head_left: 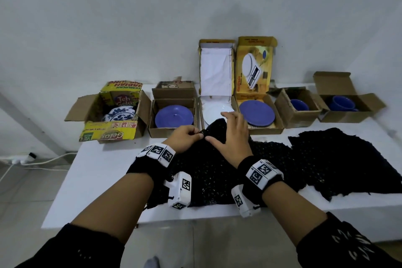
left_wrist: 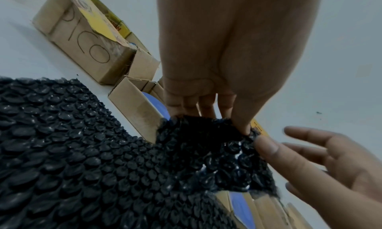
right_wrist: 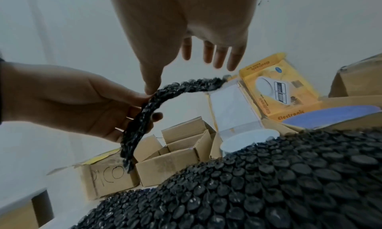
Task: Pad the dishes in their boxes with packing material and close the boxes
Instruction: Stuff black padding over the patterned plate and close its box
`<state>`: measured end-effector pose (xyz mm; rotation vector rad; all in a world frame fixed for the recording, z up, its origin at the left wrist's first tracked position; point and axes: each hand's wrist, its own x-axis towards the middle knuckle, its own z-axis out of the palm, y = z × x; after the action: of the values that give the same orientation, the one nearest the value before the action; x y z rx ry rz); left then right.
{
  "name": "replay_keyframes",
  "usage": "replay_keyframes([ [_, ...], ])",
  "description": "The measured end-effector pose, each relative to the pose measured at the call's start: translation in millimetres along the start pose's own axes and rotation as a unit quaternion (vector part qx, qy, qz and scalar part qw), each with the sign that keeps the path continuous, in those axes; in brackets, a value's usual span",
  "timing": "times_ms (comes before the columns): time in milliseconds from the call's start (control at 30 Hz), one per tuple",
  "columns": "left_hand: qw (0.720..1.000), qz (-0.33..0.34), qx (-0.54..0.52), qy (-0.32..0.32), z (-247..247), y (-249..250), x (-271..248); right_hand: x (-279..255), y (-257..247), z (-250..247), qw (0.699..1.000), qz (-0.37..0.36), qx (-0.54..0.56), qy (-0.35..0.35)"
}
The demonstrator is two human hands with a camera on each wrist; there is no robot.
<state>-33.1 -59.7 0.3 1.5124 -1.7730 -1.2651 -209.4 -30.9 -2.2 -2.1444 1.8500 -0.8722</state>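
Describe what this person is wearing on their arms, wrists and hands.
Both hands are bare, left hand and right hand. Each wrist carries a black strap ringed with white blocks printed with black square markers, plus a white camera housing underneath. Dark sleeves are pushed up; the right shows white markings.

A black bubbled plastic wrap sheet [head_left: 217, 172] is showing glossy dots; round blue ceramic plates [head_left: 174, 116] are sitting beside a white-and-blue floral plate [head_left: 120, 114] at nine o'clock, in a yellow-printed cardboard box [head_left: 108, 135].
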Motion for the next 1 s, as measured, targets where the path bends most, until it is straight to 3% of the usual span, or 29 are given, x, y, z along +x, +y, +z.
replay_keyframes([
  [133, 0.997, 0.052, -0.043, 0.032, -12, 7, -8, 9, -10, 7, 0.994, -0.017, 0.052, -0.100],
  [233, 0.990, 0.066, 0.000, 0.123, -24, 2, -9, 19, -24, 11, 0.986, -0.015, 0.128, -0.101],
  [300, 0.983, 0.039, 0.028, 0.175, -36, -3, -8, 27, -38, 12, 0.979, -0.007, 0.177, -0.104],
  [433, 0.983, -0.004, -0.140, 0.118, -59, -6, -9, 47, -65, 20, 0.953, 0.027, 0.271, -0.133],
  [533, 0.965, 0.006, -0.228, 0.128, -83, -11, -12, 61, -88, 27, 0.945, 0.018, 0.291, -0.149],
  [667, 0.967, 0.017, -0.196, 0.163, -124, -24, -13, 82, -116, 51, 0.918, 0.081, 0.346, -0.174],
  [867, 0.967, -0.001, -0.183, 0.175, -192, -50, -13, 116, -170, 99, 0.917, 0.057, 0.340, -0.202],
  [1000, 0.968, -0.035, 0.017, 0.249, -246, -80, -11, 135, -203, 134, 0.943, 0.052, 0.286, -0.162],
])
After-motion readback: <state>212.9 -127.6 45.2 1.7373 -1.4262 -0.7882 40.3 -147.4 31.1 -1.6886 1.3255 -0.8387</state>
